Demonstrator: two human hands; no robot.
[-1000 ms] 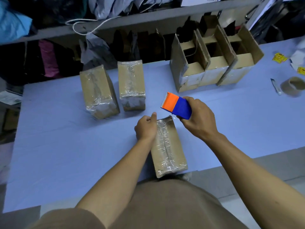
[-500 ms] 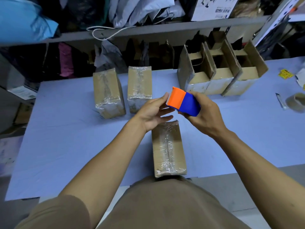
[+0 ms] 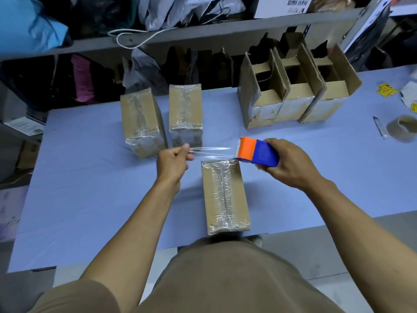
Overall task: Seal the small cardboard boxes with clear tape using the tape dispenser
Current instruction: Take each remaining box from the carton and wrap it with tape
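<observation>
- I take the near box (image 3: 225,195) as my landmark: a small cardboard box lying flat on the blue table (image 3: 90,199), its near end at the table's front edge, its top seam already under clear tape.
- Just above the box's far end, my right hand (image 3: 291,166) wraps its fingers around the blue and orange tape dispenser (image 3: 257,152), orange mouth pointing left.
- Left of the box's far end, my left hand (image 3: 172,162) pinches the free end of a strip of clear tape (image 3: 212,151), stretched taut in the air between hand and dispenser.
- I judge the tape thin, sticky and quick to curl onto itself; it wants holding by its very end, kept tight.
- The box looks light and stiff; I would steady it by its long sides.
- Beyond the box to the left lie 2 more taped boxes (image 3: 142,123), well apart from it.
- Beyond it to the right stand 3 open boxes (image 3: 291,98), flaps up.
- Far right of the box sit a spent tape core (image 3: 404,131) and yellow labels (image 3: 387,90).
- Bare table lies on both sides of the box; the front edge is the one tight limit.
</observation>
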